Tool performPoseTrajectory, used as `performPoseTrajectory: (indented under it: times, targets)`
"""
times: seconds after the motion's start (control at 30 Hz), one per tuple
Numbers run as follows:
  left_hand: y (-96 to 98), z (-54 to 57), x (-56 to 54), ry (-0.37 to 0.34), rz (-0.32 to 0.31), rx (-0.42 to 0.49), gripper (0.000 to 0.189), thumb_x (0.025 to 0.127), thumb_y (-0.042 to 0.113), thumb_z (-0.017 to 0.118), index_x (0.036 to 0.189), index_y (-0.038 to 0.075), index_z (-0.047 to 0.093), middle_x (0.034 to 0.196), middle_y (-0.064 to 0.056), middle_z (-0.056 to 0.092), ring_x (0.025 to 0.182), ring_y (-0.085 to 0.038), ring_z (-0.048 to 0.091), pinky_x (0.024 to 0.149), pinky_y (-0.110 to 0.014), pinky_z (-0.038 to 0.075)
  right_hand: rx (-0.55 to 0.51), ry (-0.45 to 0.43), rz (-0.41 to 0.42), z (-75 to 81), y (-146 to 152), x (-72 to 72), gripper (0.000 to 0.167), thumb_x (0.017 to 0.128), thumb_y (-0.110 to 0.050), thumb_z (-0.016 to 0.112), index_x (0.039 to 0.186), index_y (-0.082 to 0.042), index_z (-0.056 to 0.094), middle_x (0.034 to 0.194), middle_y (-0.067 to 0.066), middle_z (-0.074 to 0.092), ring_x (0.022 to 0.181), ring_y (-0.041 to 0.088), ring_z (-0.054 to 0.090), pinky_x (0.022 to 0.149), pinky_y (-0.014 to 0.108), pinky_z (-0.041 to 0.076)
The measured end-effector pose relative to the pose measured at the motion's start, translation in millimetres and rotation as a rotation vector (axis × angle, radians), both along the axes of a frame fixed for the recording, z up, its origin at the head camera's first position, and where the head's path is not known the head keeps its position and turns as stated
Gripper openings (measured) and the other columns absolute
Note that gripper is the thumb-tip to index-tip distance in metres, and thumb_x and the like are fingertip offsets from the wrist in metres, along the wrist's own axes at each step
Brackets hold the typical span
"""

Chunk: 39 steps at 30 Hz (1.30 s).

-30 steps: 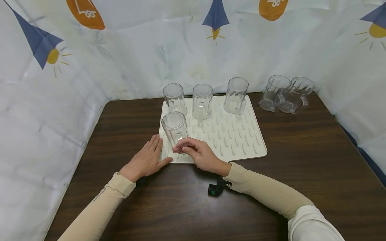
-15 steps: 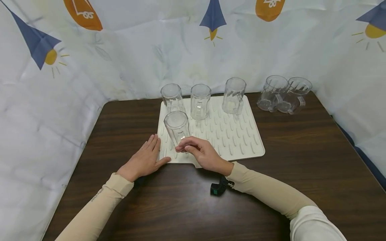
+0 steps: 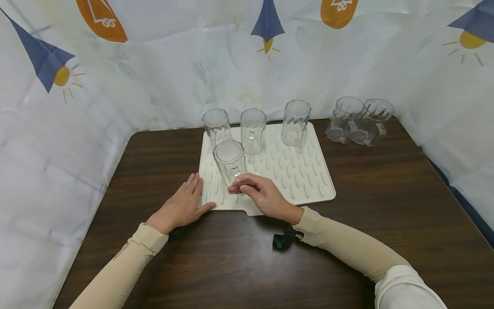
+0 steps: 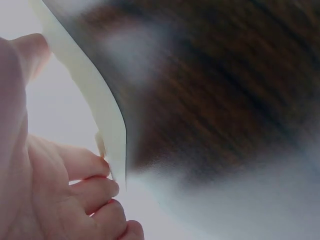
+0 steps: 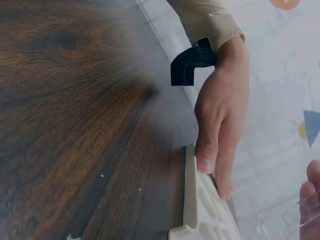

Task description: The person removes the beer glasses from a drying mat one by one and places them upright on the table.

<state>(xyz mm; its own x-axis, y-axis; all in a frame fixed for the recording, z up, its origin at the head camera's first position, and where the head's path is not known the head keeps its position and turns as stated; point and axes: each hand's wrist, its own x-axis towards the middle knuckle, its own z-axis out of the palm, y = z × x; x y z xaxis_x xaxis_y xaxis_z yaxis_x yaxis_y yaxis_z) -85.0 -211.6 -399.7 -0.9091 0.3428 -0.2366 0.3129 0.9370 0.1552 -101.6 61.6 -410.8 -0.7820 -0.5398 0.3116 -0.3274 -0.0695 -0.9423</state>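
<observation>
My right hand (image 3: 266, 195) has its fingers curled and clamped with the thumb on the front mug (image 3: 229, 158), low on its near side. That mug is over the left part of the mat (image 3: 297, 182), in front of the back-left mug (image 3: 217, 126); whether its lower end touches the mat I can't tell. My left hand (image 3: 179, 206) holds nothing: its fingers lie straight and close together on the mat's left edge, with the thumb apart on the near edge. Along the back of the mat are also a middle mug (image 3: 252, 133) and a right mug (image 3: 296, 124), well apart. On the table (image 3: 239, 270), to the right of the mat, two more mugs (image 3: 341, 122) overlap in the head view; I can't tell if they touch.
</observation>
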Motion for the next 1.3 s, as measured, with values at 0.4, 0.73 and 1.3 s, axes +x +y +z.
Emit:
performPoseTrajectory:
  times: [0.4, 0.73, 1.3]
  targets:
    - [-3.5, 0.3, -2.5, 0.087, -0.043, 0.028, 0.090, 0.103, 0.050, 0.058, 0.158, -0.013, 0.025, 0.169, -0.032, 0.020, 0.160, -0.047, 0.018, 0.129, -0.060, 0.024, 0.037, 0.039, -0.012, 5.3, 12, -2.0, 0.021, 0.106, -0.002, 0.053, 0.121, 0.003, 0.067, 0.115, 0.024, 0.075, 0.110, 0.022, 0.076, 0.099, 0.033, 0.061]
    - [-4.9, -1.4, -6.4, 0.125, -0.064, 0.058, 0.090, 0.102, 0.049, 0.060, 0.159, -0.012, 0.025, 0.170, -0.031, 0.018, 0.160, -0.046, 0.016, 0.129, -0.060, 0.024, 0.062, 0.073, -0.027, 12.5, 23, -5.4, 0.019, 0.106, -0.002, 0.053, 0.118, 0.001, 0.067, 0.112, 0.021, 0.076, 0.107, 0.020, 0.077, 0.098, 0.032, 0.061]
    - [2.4, -0.8, -4.9, 0.237, -0.113, 0.202, 0.079, 0.104, 0.044, 0.061, 0.160, -0.003, 0.032, 0.170, -0.025, 0.027, 0.160, -0.043, 0.022, 0.127, -0.059, 0.030, 0.191, 0.233, -0.091, 20.5, 44, -3.9, 0.019, 0.104, -0.003, 0.056, 0.116, 0.002, 0.070, 0.101, 0.012, 0.079, 0.098, 0.011, 0.077, 0.096, 0.029, 0.061]
